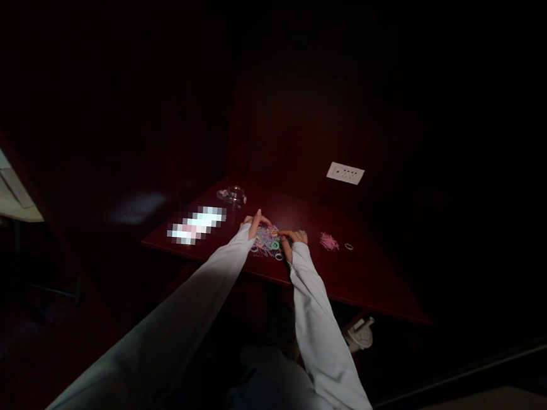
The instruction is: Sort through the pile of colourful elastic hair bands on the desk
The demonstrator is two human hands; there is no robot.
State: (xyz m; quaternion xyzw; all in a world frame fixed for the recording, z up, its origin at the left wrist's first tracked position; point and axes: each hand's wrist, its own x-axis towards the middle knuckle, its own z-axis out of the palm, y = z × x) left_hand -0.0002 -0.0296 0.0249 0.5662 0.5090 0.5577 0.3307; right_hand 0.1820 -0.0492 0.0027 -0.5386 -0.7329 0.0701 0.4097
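A mixed pile of small coloured hair ties (265,250) in purple, green, orange and blue lies near the table's front edge. My left hand (254,222) is at the pile's left side, thumb raised and a finger stretched onto the ties. From the right, my right hand (295,238) reaches in with its index finger extended over the pile and its thumb apart, lower down. I see nothing held in either hand, though the fingertips are small and dim. Farther right sit a separate heap of pink ties (329,241) and a single pale ring-shaped tie (348,246).
On the dark red table (372,279), a clear round container (235,194) stands at the back left. A bright, pixelated oblong (196,225) lies at the left. A white socket plate (345,173) is on the back wall. A whitish object (360,336) shows below the table's front edge.
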